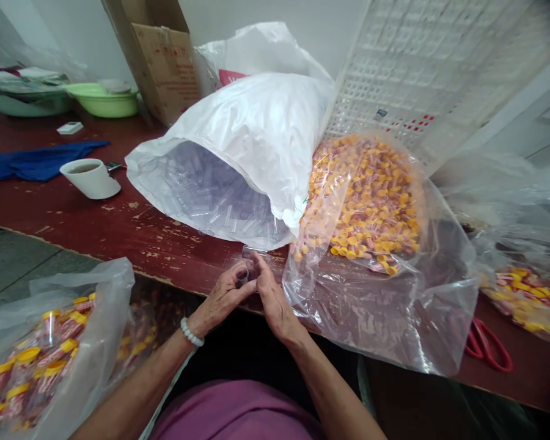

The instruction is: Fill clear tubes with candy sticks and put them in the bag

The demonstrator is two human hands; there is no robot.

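Close together at the table's front edge are my left hand (225, 296) and my right hand (274, 300). My left fingers curl around a clear plastic tube (242, 276), its round open end facing up. A second clear tube (255, 250) sits at the fingertips of my right hand, which is closed, its fingers held together; part of its grip is hidden. Just beyond lies a white sack (261, 122), its mouth towards me, with many clear empty tubes (224, 214) inside. Right of it, a transparent bag (371, 311) holds small yellow-capped pieces (371, 201).
At lower left, a plastic bag (105, 287) holds yellow-capped filled tubes (27, 366). A white cup (91, 179) of dark liquid and a blue cloth (36, 162) are on the left. Red-handled scissors (490, 345) lie right. Behind stand a carton (169, 73) and a white crate (421, 67).
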